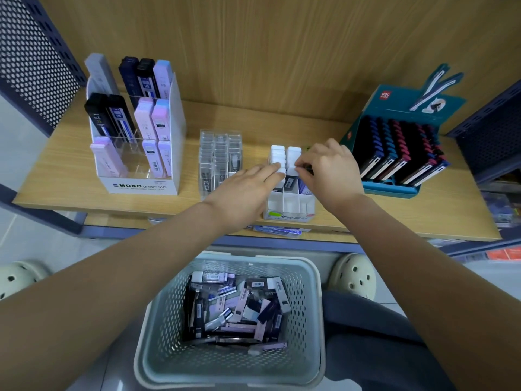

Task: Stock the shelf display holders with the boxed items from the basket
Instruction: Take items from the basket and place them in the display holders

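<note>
A pale green perforated basket (158, 328) sits below the shelf, holding several loose lead boxes (239, 306). On the wooden shelf stands a small white divided holder (290, 204) with white-capped boxes (282, 156) standing in its rear slots. My left hand (248, 190) reaches in with straight fingers, fingertips touching the white cap of a box in the left column. My right hand (329, 167) is at the holder's right column, fingers curled and pinching a white-capped box there.
A tall white MONO graph display (141, 184) with black, blue and pink boxes stands at the left. A clear acrylic holder (220, 159) sits between it and the white holder. A teal display (394, 153) of dark items stands at the right. Perforated dark panels flank the shelf.
</note>
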The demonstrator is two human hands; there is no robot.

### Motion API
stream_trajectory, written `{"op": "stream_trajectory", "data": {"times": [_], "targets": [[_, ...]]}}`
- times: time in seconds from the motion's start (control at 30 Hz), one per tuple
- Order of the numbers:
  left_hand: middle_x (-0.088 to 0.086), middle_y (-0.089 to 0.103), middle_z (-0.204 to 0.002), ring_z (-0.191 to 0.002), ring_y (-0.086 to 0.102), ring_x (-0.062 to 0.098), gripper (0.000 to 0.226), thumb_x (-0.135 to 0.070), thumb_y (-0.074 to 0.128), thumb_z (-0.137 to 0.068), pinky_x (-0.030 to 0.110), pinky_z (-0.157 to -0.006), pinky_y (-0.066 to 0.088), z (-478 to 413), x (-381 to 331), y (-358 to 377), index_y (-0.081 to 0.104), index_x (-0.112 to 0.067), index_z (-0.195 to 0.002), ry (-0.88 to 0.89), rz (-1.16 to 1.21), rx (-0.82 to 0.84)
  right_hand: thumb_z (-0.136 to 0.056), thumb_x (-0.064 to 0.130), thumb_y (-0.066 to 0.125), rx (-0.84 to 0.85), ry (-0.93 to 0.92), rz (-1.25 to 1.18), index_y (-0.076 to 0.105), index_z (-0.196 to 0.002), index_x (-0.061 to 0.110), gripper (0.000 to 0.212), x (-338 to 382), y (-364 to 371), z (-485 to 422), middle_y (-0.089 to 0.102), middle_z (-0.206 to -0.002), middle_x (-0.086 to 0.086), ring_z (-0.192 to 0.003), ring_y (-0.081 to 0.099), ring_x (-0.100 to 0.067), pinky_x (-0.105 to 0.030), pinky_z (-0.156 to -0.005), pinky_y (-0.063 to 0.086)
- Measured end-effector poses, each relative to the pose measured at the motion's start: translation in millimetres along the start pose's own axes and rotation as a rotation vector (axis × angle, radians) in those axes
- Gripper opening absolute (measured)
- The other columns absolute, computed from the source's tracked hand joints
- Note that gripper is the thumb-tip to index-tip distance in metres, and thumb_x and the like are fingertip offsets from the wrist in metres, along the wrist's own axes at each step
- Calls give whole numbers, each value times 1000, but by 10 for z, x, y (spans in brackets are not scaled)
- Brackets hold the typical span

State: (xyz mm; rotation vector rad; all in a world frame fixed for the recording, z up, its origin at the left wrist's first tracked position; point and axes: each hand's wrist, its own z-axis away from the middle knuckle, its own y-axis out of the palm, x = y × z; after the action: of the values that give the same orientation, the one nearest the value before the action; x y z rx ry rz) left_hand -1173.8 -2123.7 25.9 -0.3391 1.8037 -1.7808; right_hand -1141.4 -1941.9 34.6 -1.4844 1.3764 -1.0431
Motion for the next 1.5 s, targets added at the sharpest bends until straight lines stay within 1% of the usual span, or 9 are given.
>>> {"op": "stream_trajectory", "data": {"times": [0.27, 0.37, 0.47, 0.57, 0.63, 0.77, 0.93, 1.3, 1.5], "targets": [[9, 6, -157, -145, 4, 23, 62, -8, 42, -95, 32, -116, 5, 83, -109, -55, 12, -12, -149, -24, -143, 0, -81, 12, 69, 33, -63, 42, 69, -100, 5, 21, 13, -76, 195, 66, -93, -12, -85, 58, -34, -41, -73, 46], [14, 36, -143, -134, 31, 27, 58, -2, 55, -83, 36, -111, 20, 403, -222, 53, 37, -10, -138, -18, -143, -142, -82, 16, 67, -24, -88, 47, 64, -100, 6, 21, 141, -153, 325, 59, -90, -11, -83, 55, -31, -37, -72, 44], [9, 59, -107, -99, 55, 25, 57, -4, 77, -56, 34, -90, 41, 909, -235, 367, 60, -10, -110, 3, -63, -148, -81, 19, 68, 25, -201, 8, 63, -97, 8, 20, 374, -131, 552, 59, -87, -8, -81, 56, -27, -34, -70, 45], [1, 60, -104, -94, 58, 17, 51, -21, 81, -60, 27, -82, 49, 1367, -219, 707, 62, -17, -107, -115, 15, 23, -75, 20, 72, 191, -323, -56, 65, -94, 9, 24, 620, 80, 859, 61, -86, -7, -77, 61, -25, -30, -66, 51], [0, 52, -120, -109, 51, 16, 41, -25, 63, -84, 27, -95, 40, 1560, -191, 973, 52, -19, -123, -189, 142, 151, -83, 20, 68, 442, -336, -147, 61, -109, 10, 28, 779, 254, 1068, 60, -102, -7, -93, 60, -24, -31, -76, 51], [4, 46, -134, -119, 48, 21, 38, -32, 43, -96, 31, -100, 36, 1695, -133, 1488, 41, -19, -132, -308, 356, 318, -99, 25, 44, 957, -134, -342, 36, -139, 15, 42, 976, 738, 1558, 39, -140, -4, -123, 44, -21, -29, -95, 35], [10, 51, -134, -118, 50, 24, 38, -27, 51, -95, 29, -98, 39, 1690, -103, 1925, 46, -15, -130, -378, 636, 571, -95, 28, 54, 1201, 2, -440, 37, -140, 12, 51, 1066, 1204, 1995, 42, -142, -10, -129, 41, -25, -30, -99, 33], [14, 63, -119, -110, 57, 30, 36, -27, 64, -86, 31, -90, 45, 1727, -1, 2341, 62, -9, -116, -520, 575, 772, -89, 54, 50, 1259, -112, -333, 44, -137, 19, 60, 1034, 1598, 2073, 46, -132, -7, -125, 37, -24, -35, -108, 21], [16, 64, -113, -105, 59, 31, 30, -27, 63, -87, 33, -85, 45, 1694, -19, 2305, 64, -6, -108, -504, 537, 753, -87, 51, 55, 1153, -105, -316, 53, -122, 17, 49, 1072, 1637, 2128, 52, -123, -3, -118, 41, -21, -35, -106, 20]]}}
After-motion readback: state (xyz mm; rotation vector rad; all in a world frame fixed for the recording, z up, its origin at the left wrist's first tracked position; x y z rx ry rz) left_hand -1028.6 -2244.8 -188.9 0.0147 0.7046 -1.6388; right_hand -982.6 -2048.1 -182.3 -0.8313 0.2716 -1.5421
